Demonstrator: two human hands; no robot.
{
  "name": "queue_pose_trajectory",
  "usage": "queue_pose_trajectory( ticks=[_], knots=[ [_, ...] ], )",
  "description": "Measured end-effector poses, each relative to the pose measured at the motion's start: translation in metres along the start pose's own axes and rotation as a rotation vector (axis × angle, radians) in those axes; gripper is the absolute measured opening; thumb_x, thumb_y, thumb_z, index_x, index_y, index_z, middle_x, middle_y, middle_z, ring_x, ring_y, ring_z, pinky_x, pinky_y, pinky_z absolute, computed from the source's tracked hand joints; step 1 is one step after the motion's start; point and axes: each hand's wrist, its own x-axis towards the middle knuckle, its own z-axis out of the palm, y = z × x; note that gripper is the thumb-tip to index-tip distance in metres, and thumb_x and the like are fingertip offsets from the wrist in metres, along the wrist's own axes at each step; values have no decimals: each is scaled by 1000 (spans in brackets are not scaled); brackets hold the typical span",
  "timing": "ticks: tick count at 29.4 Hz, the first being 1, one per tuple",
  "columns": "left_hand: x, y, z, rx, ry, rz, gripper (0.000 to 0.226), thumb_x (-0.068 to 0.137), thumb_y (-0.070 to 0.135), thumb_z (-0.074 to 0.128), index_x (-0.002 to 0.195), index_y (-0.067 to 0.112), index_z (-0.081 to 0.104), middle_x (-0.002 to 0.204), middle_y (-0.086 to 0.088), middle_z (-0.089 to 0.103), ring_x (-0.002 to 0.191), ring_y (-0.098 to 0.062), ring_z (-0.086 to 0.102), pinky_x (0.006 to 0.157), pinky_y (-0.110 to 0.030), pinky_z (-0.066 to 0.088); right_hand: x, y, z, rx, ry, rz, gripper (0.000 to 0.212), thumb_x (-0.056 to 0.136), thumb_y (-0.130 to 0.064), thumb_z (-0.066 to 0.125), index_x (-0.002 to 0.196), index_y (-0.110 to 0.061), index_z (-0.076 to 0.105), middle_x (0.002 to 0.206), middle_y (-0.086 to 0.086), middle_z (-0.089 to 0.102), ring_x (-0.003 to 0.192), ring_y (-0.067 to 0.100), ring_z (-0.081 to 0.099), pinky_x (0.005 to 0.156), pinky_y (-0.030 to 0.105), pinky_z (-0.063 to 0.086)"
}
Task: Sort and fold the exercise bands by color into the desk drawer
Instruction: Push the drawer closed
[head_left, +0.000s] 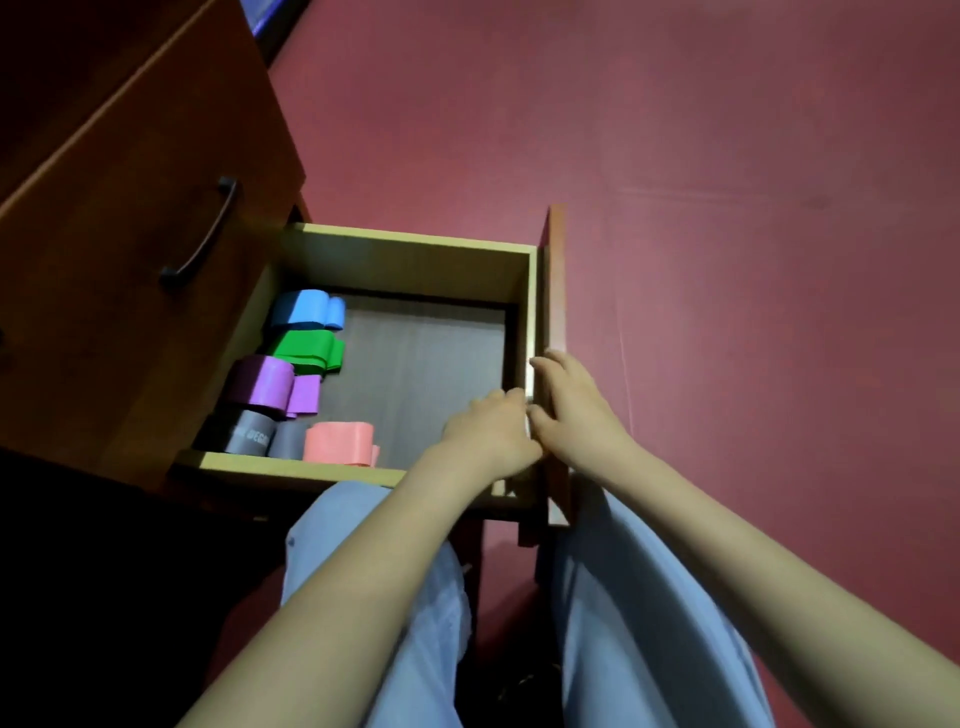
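- We see the desk drawer (410, 249) pulled out over a red floor (727, 156), below a closed drawer with a dark handle (200, 234).
- 5 folded exercise bands lie inside along its left wall: blue (306, 307), green (311, 349), purple (267, 384), grey (249, 435), with a pink one (340, 441) just beside the grey, against the near wall.
- Our left hand (491, 434) rests inside, fingers curled against the drawer front (555, 291).
- Our right hand (569, 402) grips that front from outside, fingers pressed together over its top edge.
- Neither hand touches a band.
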Motion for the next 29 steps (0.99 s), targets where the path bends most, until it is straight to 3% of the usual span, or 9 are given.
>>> queue_pose_trajectory(
  ticks=[3,9,17,29],
  knots=[
    [-6,14,14,2,-14,-16,42,82,26,49,122,13,43,125,-12,50,119,-32,47,95,-43,42,-20,7,-6,26,-44,18,49,85,-3,45,133,1,35,147,16,28,136,28,27,105,26,21],
    [-11,33,26,115,-15,-59,46,84,23,48,128,12,39,130,-11,48,123,-30,45,93,-41,40,-37,16,-8,5,-112,13,50,91,-12,40,139,-8,27,157,0,9,135,27,32,104,44,36],
    [-9,39,23,170,-25,-97,44,86,28,50,126,14,42,128,-9,51,119,-29,47,91,-41,41,-34,17,-10,-27,-157,45,54,94,-19,35,144,-19,17,157,-5,4,135,25,34,102,42,40],
    [-23,11,14,202,31,-124,40,87,29,47,124,16,45,127,-7,54,118,-28,49,87,-39,40,-20,-7,13,-19,-146,29,51,92,-16,37,141,-15,25,157,-2,7,125,35,44,97,41,41]
  ],
)
